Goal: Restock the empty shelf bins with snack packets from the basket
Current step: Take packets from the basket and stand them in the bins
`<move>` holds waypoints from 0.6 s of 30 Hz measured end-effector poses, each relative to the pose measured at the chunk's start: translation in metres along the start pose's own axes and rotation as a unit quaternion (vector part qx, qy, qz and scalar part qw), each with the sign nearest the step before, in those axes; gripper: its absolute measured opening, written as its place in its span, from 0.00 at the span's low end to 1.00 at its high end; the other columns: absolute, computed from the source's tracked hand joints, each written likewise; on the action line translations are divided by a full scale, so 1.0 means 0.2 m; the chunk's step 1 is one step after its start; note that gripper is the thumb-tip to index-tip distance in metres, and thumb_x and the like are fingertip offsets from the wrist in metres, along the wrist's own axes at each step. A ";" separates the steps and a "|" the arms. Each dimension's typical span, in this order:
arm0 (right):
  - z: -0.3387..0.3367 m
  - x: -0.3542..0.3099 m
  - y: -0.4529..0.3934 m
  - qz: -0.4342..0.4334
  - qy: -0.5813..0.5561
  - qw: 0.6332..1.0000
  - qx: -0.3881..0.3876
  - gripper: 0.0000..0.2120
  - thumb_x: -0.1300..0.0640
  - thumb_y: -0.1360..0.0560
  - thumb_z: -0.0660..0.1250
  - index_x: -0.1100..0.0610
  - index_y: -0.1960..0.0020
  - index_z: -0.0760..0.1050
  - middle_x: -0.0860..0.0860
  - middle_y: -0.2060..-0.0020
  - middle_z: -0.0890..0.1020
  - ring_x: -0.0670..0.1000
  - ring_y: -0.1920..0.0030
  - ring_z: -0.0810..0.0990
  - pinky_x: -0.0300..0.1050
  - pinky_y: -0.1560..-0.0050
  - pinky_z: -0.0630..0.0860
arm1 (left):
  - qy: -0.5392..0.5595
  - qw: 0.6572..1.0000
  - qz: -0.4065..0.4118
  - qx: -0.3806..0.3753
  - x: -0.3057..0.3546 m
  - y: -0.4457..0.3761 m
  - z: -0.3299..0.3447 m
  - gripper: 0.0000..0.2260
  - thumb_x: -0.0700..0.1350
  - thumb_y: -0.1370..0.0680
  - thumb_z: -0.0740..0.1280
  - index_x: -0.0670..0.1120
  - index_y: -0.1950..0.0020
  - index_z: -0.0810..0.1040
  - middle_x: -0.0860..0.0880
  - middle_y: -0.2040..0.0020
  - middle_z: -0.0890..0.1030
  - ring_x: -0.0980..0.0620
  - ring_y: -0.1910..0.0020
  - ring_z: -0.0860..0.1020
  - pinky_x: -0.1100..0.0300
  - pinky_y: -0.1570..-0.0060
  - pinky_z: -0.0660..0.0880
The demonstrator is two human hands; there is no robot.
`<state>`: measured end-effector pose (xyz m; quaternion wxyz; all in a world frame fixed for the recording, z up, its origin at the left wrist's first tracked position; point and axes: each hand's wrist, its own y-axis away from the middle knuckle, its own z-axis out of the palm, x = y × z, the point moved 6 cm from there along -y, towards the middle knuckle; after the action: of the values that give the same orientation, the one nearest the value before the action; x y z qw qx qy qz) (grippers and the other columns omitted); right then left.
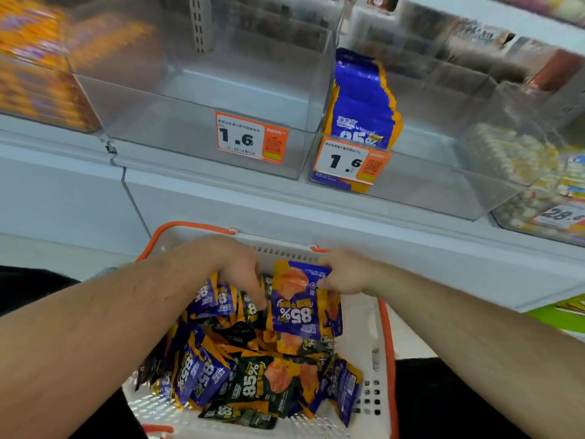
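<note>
Pale grey-white shop shelving (285,204) across the whole width, evenly lit. Behind it, a perforated upright post (198,23). Below its front edge, at far left, a strip of light floor (47,258). At the shelving's lower right corner, a green-yellow sign (560,315), partly cut off.

A shop, a snack aisle. Clear plastic shelf bins (202,99) are lined up on a white metal shelf (285,210) above the fingers, each fronted by an orange-and-white price tag (251,137) with a QR code. A white perforated shopping basket with orange handles (373,337) is seen under the fingers, filled with purple and black snack packets (253,384).
</note>
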<state>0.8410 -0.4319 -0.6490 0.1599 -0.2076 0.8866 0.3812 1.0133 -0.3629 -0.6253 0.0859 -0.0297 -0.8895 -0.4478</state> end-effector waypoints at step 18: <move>-0.11 -0.14 0.18 0.053 -0.177 0.983 0.025 0.08 0.55 0.27 0.73 0.55 0.49 0.80 0.52 0.57 0.85 0.48 0.59 0.84 0.44 0.52 0.80 | 0.541 0.782 0.063 0.304 -0.14 0.08 -0.29 0.03 0.39 0.24 0.71 0.43 0.53 0.78 0.41 0.53 0.85 0.46 0.56 0.83 0.51 0.51 0.79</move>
<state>0.8449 -0.4183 -0.6007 0.2988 -0.0861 0.8634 0.3974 1.0503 -0.3997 -0.5835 0.5853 0.1888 -0.7834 -0.0901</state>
